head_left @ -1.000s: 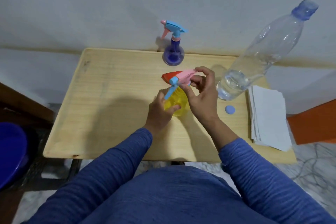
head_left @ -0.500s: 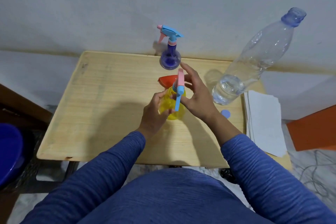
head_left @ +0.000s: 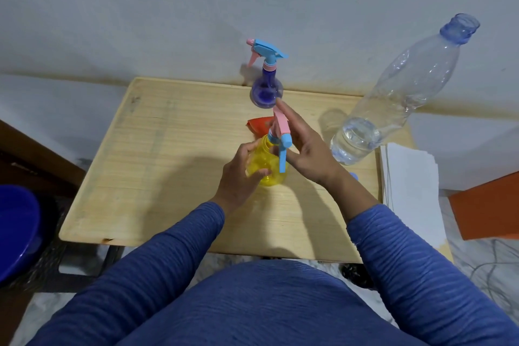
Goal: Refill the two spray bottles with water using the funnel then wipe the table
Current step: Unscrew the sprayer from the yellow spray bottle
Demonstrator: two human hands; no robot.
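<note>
A yellow spray bottle [head_left: 266,161] stands on the wooden table [head_left: 157,166] near its middle. My left hand [head_left: 238,174] grips its body from the left. Its pink and blue spray head [head_left: 281,135] sits on the neck, and my right hand [head_left: 304,146] lies against it with the fingers stretched out. An orange-red funnel [head_left: 259,125] lies just behind the yellow bottle, partly hidden. A purple spray bottle [head_left: 266,87] with its spray head on stands at the table's back edge. A large clear water bottle [head_left: 393,98], uncapped and holding a little water, stands to the right.
A stack of white paper sheets [head_left: 410,188] lies on the table's right end. A small blue cap [head_left: 354,176] peeks out behind my right wrist. A dark blue tub [head_left: 14,230] sits on the floor at left, an orange box [head_left: 488,208] at right. The wall runs behind the table.
The spray head has turned on the yellow bottle's neck, from pointing left to pointing away from me. My right hand's fingers went from pinched on it to stretched out.
</note>
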